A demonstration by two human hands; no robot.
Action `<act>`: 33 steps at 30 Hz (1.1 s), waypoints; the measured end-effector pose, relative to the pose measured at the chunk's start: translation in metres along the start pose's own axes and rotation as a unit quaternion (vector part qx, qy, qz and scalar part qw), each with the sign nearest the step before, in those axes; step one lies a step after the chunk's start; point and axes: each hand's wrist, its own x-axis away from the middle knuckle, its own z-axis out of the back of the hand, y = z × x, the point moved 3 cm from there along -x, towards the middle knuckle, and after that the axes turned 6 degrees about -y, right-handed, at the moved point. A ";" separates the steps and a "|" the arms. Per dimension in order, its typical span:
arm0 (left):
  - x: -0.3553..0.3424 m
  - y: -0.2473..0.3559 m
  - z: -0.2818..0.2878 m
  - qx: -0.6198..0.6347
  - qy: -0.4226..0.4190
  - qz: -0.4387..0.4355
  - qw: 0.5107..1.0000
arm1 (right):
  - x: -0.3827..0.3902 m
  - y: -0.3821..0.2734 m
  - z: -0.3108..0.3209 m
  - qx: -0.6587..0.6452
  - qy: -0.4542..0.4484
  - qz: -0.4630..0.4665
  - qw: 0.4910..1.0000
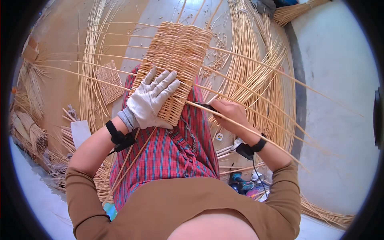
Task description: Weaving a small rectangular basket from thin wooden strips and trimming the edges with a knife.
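A rectangular woven wicker panel (176,52) lies slanted across my lap, with long pale rods sticking out from its edges. My left hand (154,98), in a whitish glove, rests on the lower left part of the weave with its fingers stretched out and spread. Bare and closed, my right hand (230,114) is at the panel's lower right corner. It grips a dark, pointed tool (203,105) whose exact kind is hidden by the fingers. The tip reaches the panel's edge, close to a rod (256,130) that runs out below the hand.
Bundles of long rods (244,44) spread over the floor at the right, among short offcuts (218,60). A smaller woven panel (109,82) lies at the left beside more rods (90,60). A blue and black power tool (240,183) sits by my right side.
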 end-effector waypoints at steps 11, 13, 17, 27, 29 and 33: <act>-0.003 -0.001 0.006 -0.008 -0.016 0.003 1.000 | 0.114 0.024 -0.056 -0.253 -0.013 -0.029 0.967; -0.008 -0.006 0.006 -0.032 0.014 -0.012 0.999 | 0.099 -0.018 -0.044 -0.298 -0.048 -0.028 0.953; -0.028 -0.010 0.008 -0.039 -0.003 0.000 0.999 | 0.081 -0.046 -0.008 -0.259 -0.004 -0.034 0.965; -0.022 -0.013 0.005 -0.014 0.016 -0.019 1.000 | 0.061 -0.036 -0.018 -0.258 0.010 0.006 0.966; -0.021 -0.014 0.007 -0.015 0.023 -0.022 0.999 | 0.060 -0.039 -0.015 -0.246 -0.005 -0.004 0.969; -0.021 -0.014 0.004 -0.011 0.028 -0.022 0.999 | 0.060 -0.037 -0.017 -0.233 -0.014 -0.017 0.972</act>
